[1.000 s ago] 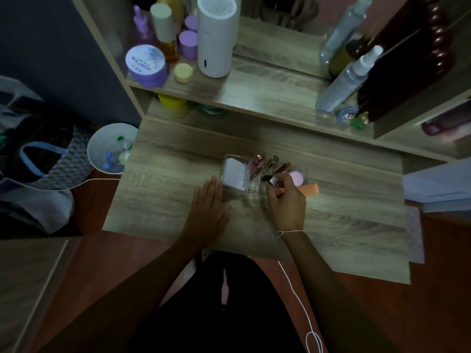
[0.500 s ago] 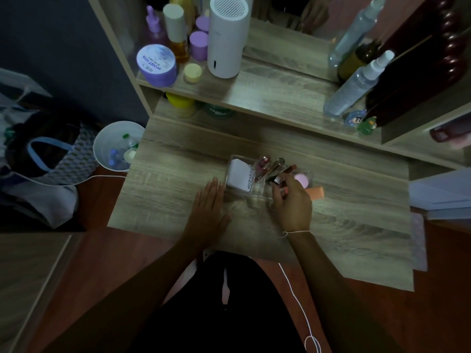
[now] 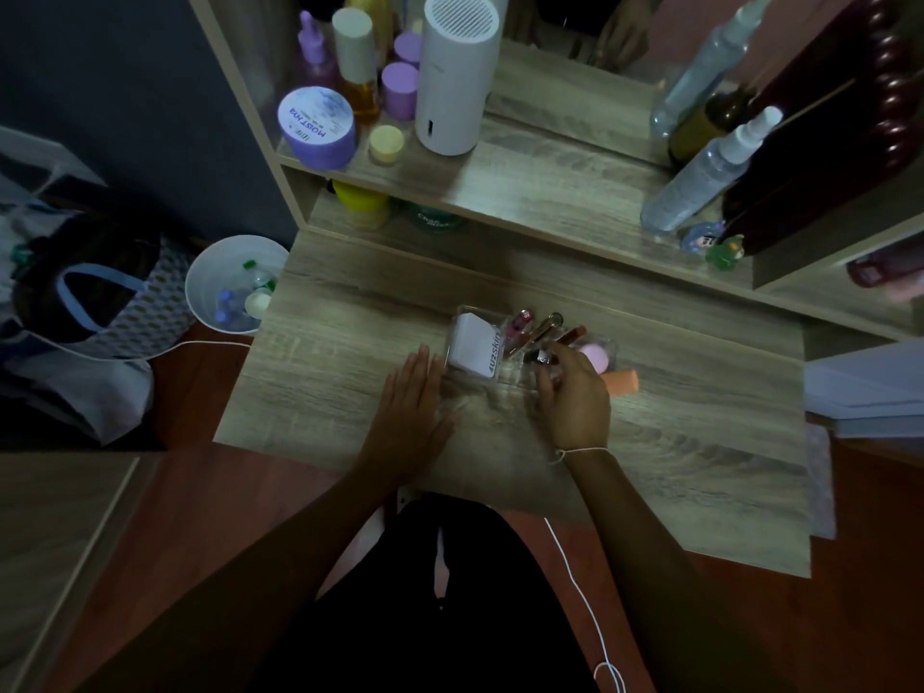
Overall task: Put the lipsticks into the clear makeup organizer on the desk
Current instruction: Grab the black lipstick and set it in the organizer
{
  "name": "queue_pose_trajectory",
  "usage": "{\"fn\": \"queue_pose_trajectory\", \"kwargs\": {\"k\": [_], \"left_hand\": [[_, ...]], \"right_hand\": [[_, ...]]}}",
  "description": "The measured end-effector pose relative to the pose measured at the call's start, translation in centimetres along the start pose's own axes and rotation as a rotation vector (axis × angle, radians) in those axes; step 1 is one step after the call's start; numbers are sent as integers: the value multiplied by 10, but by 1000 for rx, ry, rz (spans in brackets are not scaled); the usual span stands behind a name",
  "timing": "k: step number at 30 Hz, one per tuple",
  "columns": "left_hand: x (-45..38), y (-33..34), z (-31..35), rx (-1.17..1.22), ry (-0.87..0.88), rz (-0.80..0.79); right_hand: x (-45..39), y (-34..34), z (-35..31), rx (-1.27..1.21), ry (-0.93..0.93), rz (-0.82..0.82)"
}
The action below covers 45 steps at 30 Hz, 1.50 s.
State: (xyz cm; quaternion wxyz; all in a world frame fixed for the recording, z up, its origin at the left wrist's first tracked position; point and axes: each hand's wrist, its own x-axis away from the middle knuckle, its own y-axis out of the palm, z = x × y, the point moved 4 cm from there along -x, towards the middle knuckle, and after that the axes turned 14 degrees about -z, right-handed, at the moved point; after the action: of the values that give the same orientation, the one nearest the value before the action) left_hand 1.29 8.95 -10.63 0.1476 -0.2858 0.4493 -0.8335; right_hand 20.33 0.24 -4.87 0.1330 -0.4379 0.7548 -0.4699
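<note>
The clear makeup organizer [image 3: 462,315] stands mid-desk. In it are a white 4U2skin box [image 3: 472,350], a pink sponge [image 3: 592,355] and three lipsticks leaning upright: a pink one [image 3: 520,325], a gold one [image 3: 545,327] and a reddish one [image 3: 572,335]. My right hand [image 3: 575,397] hovers at the organizer's front, fingertips pinching a dark lipstick with a silver band [image 3: 542,356] over a compartment. My left hand [image 3: 412,402] lies flat on the desk, fingers spread, touching the organizer's left front corner.
An orange sponge [image 3: 622,382] lies on the desk right of the organizer. The shelf above carries a white cylinder [image 3: 457,72], purple jars [image 3: 317,127] and spray bottles [image 3: 705,177]. A white bin [image 3: 232,285] stands on the floor left of the desk.
The right hand has stayed at the organizer with the dark lipstick, shifting only slightly. The left hand has not moved. The view has drifted a little.
</note>
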Motion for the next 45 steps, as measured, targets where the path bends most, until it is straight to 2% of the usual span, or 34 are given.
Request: {"fn": "queue_pose_trajectory", "kwargs": {"k": [11,20,39,45], "left_hand": [[-1,2,-4,-4,-10,-6],[1,-5,-1,12,-5,1],[-2,-5,3,6,-2,-46],[-6,-6,5,39,-2,-41]], "right_hand": [[-4,0,-2,-106,80,4],[-2,-1,-5,-135,138,90],[-2,3,-9,-115,129,59],[7,-2,-4,-123,130,94]]}}
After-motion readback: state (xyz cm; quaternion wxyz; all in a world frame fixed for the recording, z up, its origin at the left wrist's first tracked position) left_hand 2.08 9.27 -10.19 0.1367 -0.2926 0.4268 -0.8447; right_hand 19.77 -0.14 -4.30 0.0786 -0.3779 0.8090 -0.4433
